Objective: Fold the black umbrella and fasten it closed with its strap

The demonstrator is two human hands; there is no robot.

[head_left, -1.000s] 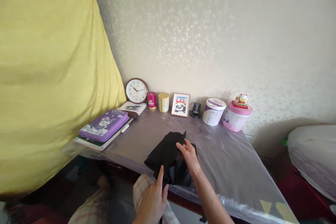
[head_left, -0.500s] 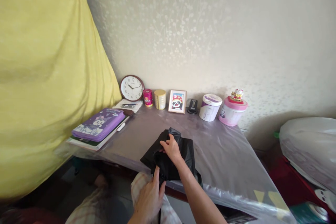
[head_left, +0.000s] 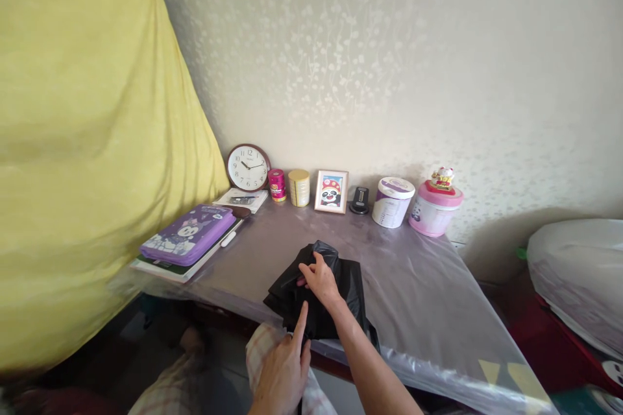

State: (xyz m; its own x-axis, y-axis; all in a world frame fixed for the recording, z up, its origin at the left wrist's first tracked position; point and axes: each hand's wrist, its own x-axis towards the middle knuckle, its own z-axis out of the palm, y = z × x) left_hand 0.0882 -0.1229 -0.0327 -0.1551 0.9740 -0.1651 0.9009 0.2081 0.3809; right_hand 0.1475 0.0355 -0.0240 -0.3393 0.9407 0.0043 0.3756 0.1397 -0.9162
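Observation:
A black folding umbrella (head_left: 351,292) lies over the table's front edge, its fabric loose and gathered in folds. My right hand (head_left: 321,280) is on top of the fabric, fingers bent and gripping a fold. At the near end, my left hand (head_left: 285,363) closes round the umbrella's handle end, with the index finger stretched along the fabric. The handle itself is mostly hidden by that hand. A thin dark strap hangs below it, in front of my knees.
A plastic-covered table (head_left: 413,292) carries a purple case (head_left: 187,233) on books at left. Along the wall stand a clock (head_left: 248,167), a pink can (head_left: 277,185), a yellow-lidded tin (head_left: 299,188), a picture frame (head_left: 331,192), a white tub (head_left: 392,202) and a pink-lidded tub (head_left: 435,211).
My left index finger has shifted up and right along the fabric. The right hand keeps its grip on the fold, barely moved. The whole view has shifted slightly.

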